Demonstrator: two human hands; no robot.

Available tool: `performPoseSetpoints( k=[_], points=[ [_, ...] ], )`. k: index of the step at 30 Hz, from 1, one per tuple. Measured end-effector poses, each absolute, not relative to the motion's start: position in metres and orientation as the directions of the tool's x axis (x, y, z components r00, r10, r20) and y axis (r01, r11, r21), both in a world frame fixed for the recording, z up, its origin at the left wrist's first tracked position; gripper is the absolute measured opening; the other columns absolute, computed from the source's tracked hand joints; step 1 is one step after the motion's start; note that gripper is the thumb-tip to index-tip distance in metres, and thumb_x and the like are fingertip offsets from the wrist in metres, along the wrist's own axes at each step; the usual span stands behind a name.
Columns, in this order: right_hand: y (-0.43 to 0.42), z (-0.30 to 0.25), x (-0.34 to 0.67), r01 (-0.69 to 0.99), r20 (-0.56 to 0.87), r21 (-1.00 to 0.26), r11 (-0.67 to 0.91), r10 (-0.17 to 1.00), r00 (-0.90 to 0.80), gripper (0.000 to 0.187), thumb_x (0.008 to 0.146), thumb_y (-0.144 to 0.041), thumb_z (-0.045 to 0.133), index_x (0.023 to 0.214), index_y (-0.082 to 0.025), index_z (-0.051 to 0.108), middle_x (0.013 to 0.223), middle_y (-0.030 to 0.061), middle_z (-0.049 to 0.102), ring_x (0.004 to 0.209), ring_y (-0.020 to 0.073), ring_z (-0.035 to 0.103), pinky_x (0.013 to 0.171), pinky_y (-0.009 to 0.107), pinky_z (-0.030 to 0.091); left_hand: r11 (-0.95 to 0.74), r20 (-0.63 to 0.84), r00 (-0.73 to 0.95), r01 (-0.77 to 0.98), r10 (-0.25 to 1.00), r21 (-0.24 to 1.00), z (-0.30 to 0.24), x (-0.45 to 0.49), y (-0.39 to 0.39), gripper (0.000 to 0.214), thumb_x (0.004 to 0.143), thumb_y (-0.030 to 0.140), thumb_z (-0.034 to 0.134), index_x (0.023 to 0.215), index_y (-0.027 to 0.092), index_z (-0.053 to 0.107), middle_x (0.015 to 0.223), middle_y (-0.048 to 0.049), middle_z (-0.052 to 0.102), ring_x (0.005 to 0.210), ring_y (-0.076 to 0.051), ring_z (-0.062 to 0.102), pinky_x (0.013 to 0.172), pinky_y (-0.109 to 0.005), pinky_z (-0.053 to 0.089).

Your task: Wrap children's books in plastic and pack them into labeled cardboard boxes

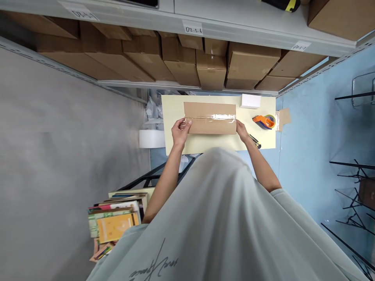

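Note:
A brown cardboard box (209, 127) lies lengthwise on the pale yellow tabletop (175, 144), with shiny clear tape along the middle seam of its upper face. Its left end is gripped by my left hand (181, 132), the thumb on top and the fingers curled at the edge. My right hand (242, 130) closes on the right end; some of its fingers are hidden behind the box. Right of the box sits an orange tape dispenser (262, 121) with a roll in it. A black utility knife (255, 141) lies near my right wrist.
A small white box (250, 101) stands at the table's back right. Above the table, a metal shelf (164, 23) holds several cardboard boxes (211, 70). A white roll (151, 139) is left of the table. Stacked papers and books (117, 222) are at lower left.

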State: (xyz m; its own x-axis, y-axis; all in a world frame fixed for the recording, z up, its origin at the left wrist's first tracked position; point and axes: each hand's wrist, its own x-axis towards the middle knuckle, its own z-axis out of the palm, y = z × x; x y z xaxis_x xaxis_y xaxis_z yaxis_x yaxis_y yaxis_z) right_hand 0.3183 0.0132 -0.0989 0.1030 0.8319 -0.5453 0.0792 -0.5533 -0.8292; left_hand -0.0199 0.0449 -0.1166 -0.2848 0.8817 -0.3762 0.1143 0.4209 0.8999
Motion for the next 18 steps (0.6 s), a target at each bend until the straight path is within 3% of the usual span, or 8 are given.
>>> performPoseSetpoints(
  k=[4, 9, 12, 18],
  points=[
    [0.007, -0.078, 0.324, -0.030, -0.583, -0.812, -0.583, 0.805, 0.113, 0.074, 0.100, -0.084, 0.058, 0.143, -0.026, 0.076, 0.152, 0.0100, 0.077, 0.137, 0.0291, 0.072, 0.126, 0.051, 0.054, 0.454, -0.433, -0.215, 0.054, 0.875, 0.889, -0.112, -0.013, 0.037, 0.072, 0.083, 0.077, 0.087, 0.126, 0.021, 0.075, 0.129, -0.0147, 0.080, 0.123, -0.028, 0.075, 0.112, -0.042, 0.060],
    [-0.018, -0.038, 0.320, -0.042, -0.467, -0.884, -0.465, 0.883, 0.046, 0.083, 0.096, -0.090, 0.064, 0.150, -0.029, 0.073, 0.163, 0.0069, 0.071, 0.152, 0.0308, 0.064, 0.136, 0.049, 0.046, 0.399, -0.379, -0.141, 0.159, 0.914, 0.903, -0.077, -0.007, 0.020, 0.072, 0.090, 0.088, 0.072, 0.117, 0.021, 0.078, 0.134, -0.0142, 0.081, 0.132, -0.031, 0.071, 0.115, -0.039, 0.058],
    [-0.032, -0.018, 0.324, -0.041, -0.370, -0.929, -0.367, 0.921, 0.125, 0.086, 0.092, -0.091, 0.071, 0.151, -0.028, 0.074, 0.164, 0.0065, 0.070, 0.155, 0.0326, 0.061, 0.139, 0.049, 0.043, 0.334, -0.318, -0.105, 0.222, 0.942, 0.916, -0.046, 0.005, 0.023, 0.069, 0.093, 0.085, 0.073, 0.122, 0.023, 0.076, 0.138, -0.0132, 0.079, 0.133, -0.030, 0.071, 0.115, -0.039, 0.058],
    [-0.062, 0.009, 0.385, -0.102, -0.289, -0.957, -0.271, 0.876, 0.386, 0.083, 0.091, -0.090, 0.073, 0.146, -0.028, 0.077, 0.157, 0.0076, 0.074, 0.152, 0.0344, 0.065, 0.133, 0.049, 0.052, 0.123, -0.157, 0.082, 0.321, 0.984, 0.939, 0.007, 0.077, 0.057, 0.069, 0.096, 0.089, 0.068, 0.126, 0.027, 0.069, 0.134, -0.0125, 0.075, 0.128, -0.028, 0.071, 0.114, -0.040, 0.058]
  ],
)
